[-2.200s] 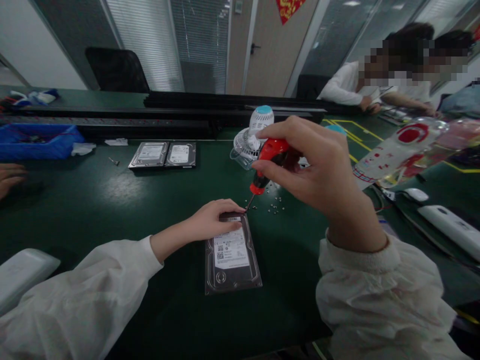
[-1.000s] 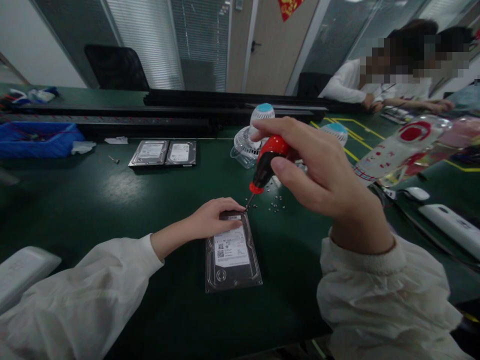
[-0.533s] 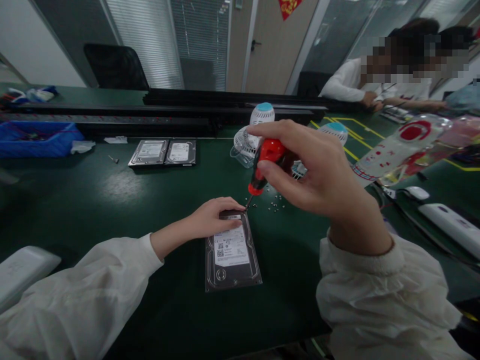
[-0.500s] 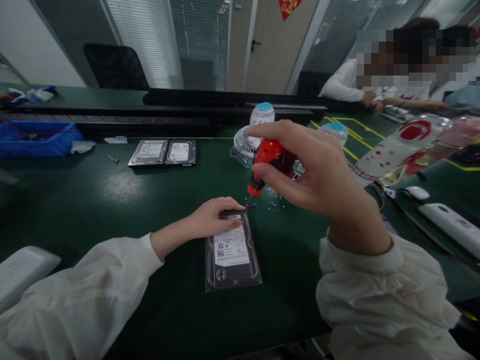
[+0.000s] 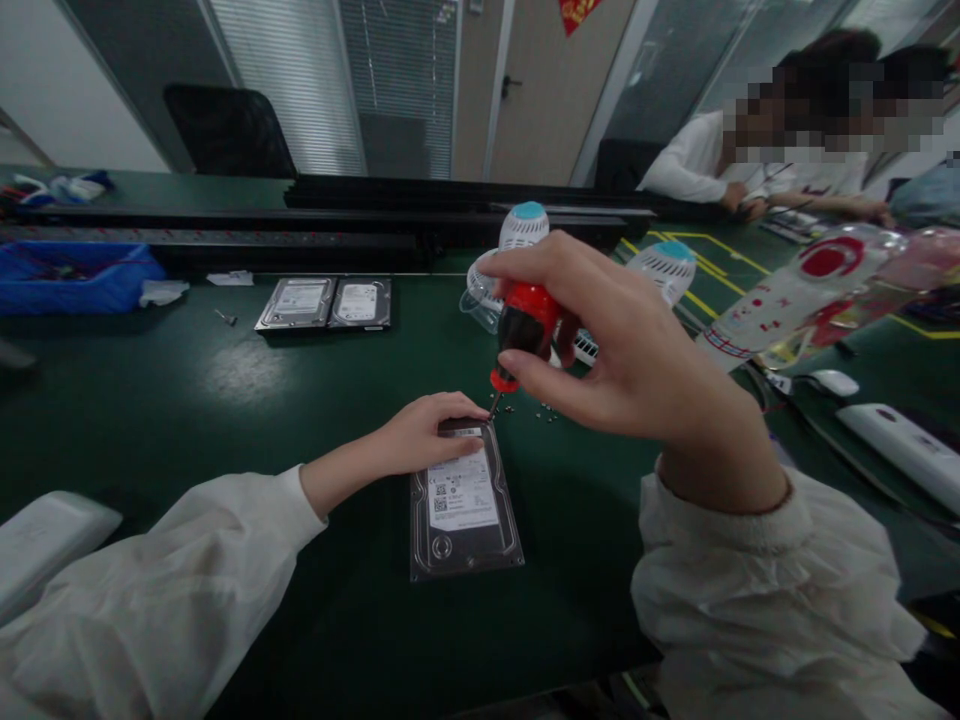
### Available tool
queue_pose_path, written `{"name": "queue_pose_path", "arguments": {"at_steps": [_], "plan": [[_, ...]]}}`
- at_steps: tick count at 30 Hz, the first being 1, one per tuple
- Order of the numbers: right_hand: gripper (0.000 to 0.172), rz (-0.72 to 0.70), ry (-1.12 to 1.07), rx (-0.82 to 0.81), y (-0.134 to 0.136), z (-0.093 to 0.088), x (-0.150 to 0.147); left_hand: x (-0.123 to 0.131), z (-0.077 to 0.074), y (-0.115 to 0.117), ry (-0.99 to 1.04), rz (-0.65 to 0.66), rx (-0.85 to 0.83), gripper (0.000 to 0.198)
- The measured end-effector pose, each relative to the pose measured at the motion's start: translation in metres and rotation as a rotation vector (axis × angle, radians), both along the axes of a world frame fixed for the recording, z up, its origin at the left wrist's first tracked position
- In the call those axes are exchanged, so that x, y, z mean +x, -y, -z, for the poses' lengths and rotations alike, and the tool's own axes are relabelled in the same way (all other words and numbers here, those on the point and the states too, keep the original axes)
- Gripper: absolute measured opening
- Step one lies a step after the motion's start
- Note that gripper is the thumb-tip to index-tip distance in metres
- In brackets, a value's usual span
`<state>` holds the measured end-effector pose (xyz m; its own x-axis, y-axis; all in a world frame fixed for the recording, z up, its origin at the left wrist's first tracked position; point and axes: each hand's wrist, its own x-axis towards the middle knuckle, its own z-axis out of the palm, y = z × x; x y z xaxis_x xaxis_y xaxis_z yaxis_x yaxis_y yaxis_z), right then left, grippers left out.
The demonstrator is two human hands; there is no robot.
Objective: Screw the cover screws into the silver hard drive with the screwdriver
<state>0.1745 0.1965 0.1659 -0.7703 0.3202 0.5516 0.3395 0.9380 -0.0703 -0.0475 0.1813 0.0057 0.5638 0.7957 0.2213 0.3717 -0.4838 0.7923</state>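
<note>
A hard drive (image 5: 466,548) with a white label lies flat on the green table in front of me. My left hand (image 5: 427,435) grips its far end, thumb over the label and fingers along the far edge. In my right hand (image 5: 622,345) is a red and black screwdriver (image 5: 521,325), held between thumb and fingers. The screwdriver leans slightly, and its tip meets the drive's far right corner; any screw under the tip is too small to make out. Small loose screws (image 5: 546,412) are scattered just beyond that corner.
Two more hard drives (image 5: 326,304) lie side by side farther back. A blue bin (image 5: 75,290) stands at the left. White fans with blue caps (image 5: 525,225) and a clear bottle (image 5: 799,290) are behind my right hand. A power strip (image 5: 907,450) lies right; people sit far right.
My right hand has turned a little around the screwdriver, which stands slightly more upright now, its tip at the same corner. The left hand and the drive have stayed put.
</note>
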Motion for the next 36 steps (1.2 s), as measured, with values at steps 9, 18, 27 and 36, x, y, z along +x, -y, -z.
{"name": "queue_pose_path", "arguments": {"at_steps": [9, 18, 27, 36], "plan": [[0.04, 0.062, -0.075, -0.035, -0.01, 0.005, 0.003, 0.001, -0.006, 0.002, -0.036, -0.021, -0.012, 0.032], [0.037, 0.103, -0.09, -0.065, -0.012, 0.006, 0.004, 0.0, -0.003, 0.001, -0.054, -0.023, -0.01, 0.035], [0.037, 0.078, -0.112, -0.079, -0.014, 0.006, 0.004, 0.0, -0.004, 0.001, -0.066, -0.024, -0.016, 0.035], [0.035, 0.093, -0.128, -0.1, -0.015, 0.007, 0.004, 0.0, -0.004, 0.002, -0.07, -0.028, -0.016, 0.037]]}}
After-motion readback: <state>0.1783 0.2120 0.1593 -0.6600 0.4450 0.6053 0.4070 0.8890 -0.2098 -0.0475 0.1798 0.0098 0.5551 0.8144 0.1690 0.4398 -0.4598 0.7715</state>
